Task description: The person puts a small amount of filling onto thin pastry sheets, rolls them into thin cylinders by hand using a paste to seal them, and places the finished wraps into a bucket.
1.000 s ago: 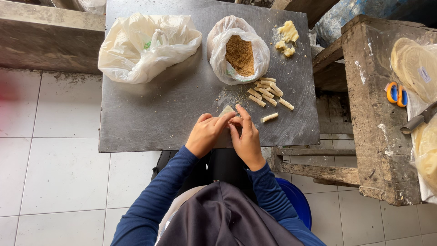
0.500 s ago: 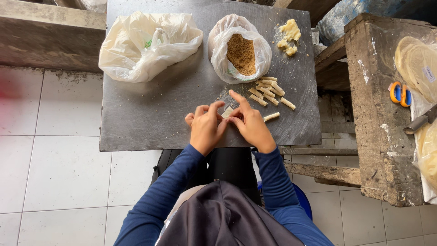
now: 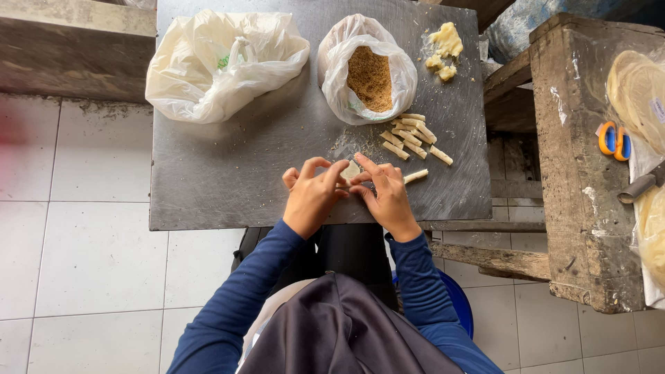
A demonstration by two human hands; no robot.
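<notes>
Pinching a pale wrapper piece (image 3: 351, 170), curled fingers of left hand (image 3: 312, 197) and right hand (image 3: 386, 195), tips meeting.

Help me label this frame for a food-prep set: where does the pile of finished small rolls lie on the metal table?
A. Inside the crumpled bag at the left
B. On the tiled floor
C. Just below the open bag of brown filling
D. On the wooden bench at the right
C: the finished rolls lie on the metal table, directly below the open bag of brown filling.
</notes>
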